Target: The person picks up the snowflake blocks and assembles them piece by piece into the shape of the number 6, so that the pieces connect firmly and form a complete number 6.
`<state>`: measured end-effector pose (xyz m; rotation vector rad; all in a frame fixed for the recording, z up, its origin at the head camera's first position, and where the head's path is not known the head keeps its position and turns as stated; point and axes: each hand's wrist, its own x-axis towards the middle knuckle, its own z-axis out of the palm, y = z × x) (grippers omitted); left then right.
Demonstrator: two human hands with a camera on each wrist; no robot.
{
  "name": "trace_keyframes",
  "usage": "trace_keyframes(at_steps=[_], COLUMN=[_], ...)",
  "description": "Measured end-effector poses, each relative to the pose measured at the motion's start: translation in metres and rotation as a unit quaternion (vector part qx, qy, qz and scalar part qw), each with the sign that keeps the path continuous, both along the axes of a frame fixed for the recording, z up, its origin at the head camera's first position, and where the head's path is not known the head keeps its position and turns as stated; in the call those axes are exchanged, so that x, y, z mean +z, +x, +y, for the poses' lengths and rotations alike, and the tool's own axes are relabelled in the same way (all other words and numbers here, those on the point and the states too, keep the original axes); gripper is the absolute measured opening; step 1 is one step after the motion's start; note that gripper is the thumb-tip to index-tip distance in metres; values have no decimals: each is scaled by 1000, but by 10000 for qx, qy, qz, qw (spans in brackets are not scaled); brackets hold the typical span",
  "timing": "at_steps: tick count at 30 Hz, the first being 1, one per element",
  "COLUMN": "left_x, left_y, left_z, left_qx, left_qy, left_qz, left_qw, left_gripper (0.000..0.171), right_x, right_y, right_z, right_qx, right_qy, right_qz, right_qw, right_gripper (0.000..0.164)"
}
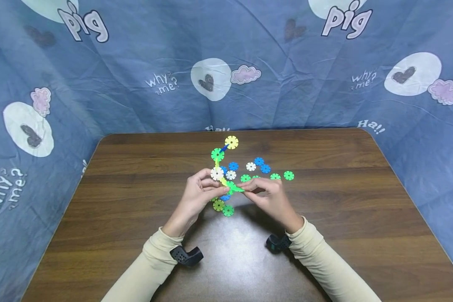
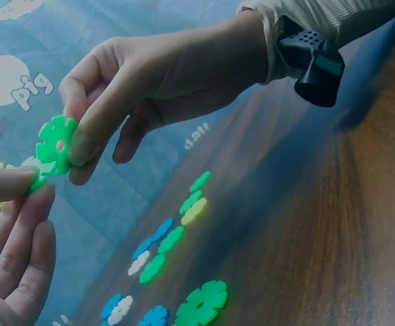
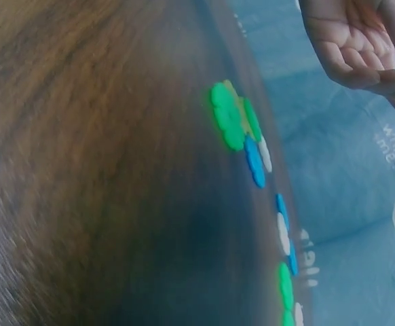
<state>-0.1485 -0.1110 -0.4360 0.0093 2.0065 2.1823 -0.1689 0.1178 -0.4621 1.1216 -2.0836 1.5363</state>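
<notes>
A chain of notched plastic discs (image 1: pixel 217 154), in yellow, blue, green and white, is held up over the table between my hands. My left hand (image 1: pixel 200 195) pinches a green disc at the chain's near end between thumb and fingertips. With thumb and index finger, my right hand (image 1: pixel 269 196) grips another green disc (image 2: pixel 56 142), whose edge meets the left hand's disc. In the left wrist view the two green discs stand at an angle to each other. The right wrist view shows the left hand at its upper right corner, and the right hand is out of that frame.
Loose discs lie on the brown wooden table (image 1: pixel 136 218): a green one (image 1: pixel 228 210) and a yellow-green one (image 1: pixel 218 205) nearby, several blue, white and green ones farther back. A blue printed cloth (image 1: pixel 136 54) hangs behind the table. Each wrist wears a black device (image 1: pixel 186 256).
</notes>
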Motion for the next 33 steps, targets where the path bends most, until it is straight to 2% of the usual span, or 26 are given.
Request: trace_keyframes(at_steps=[4, 7, 9, 11, 13, 16, 18, 23, 29, 33], left_x=[-2, -3, -3, -3, -3, -3, -3, -1, 2, 3], left_y=[1, 1, 1, 0, 0, 0, 0, 0, 0, 0], left_z=[3, 4, 4, 4, 4, 4, 4, 3, 3, 3], left_qx=[44, 89, 152, 190, 227, 229, 227, 205, 199, 220], left_qy=[31, 34, 52, 49, 50, 25, 23, -3, -10, -35], left_qz=[31, 64, 76, 62, 44, 25, 22, 0, -28, -30], left_qw=[10000, 9999, 9998, 9998, 9997, 9997, 9997, 9998, 9998, 9997], left_gripper=[33, 33, 33, 33, 33, 33, 34, 34, 34, 34], right_x=[3, 4, 4, 4, 2, -1, -4, -8, -6, -4], right_y=[-4, -11, -16, -21, -26, -31, -33, -37, -38, -39], right_z=[6, 16, 24, 32, 39, 48, 52, 57, 60, 62], right_qx=[-219, -590, -918, -1217, -1461, -1650, -1724, -1852, -1785, -1726], right_qy=[413, 812, 1183, 1648, 2193, 2835, 3065, 3172, 3021, 2850], right_qz=[-38, -374, -716, -1130, -1453, -1801, -1916, -2155, -2629, -2908], right_qw=[9989, 9942, 9861, 9722, 9537, 9274, 9163, 9048, 8988, 8969], right_gripper=[24, 24, 23, 22, 25, 29, 31, 29, 18, 22])
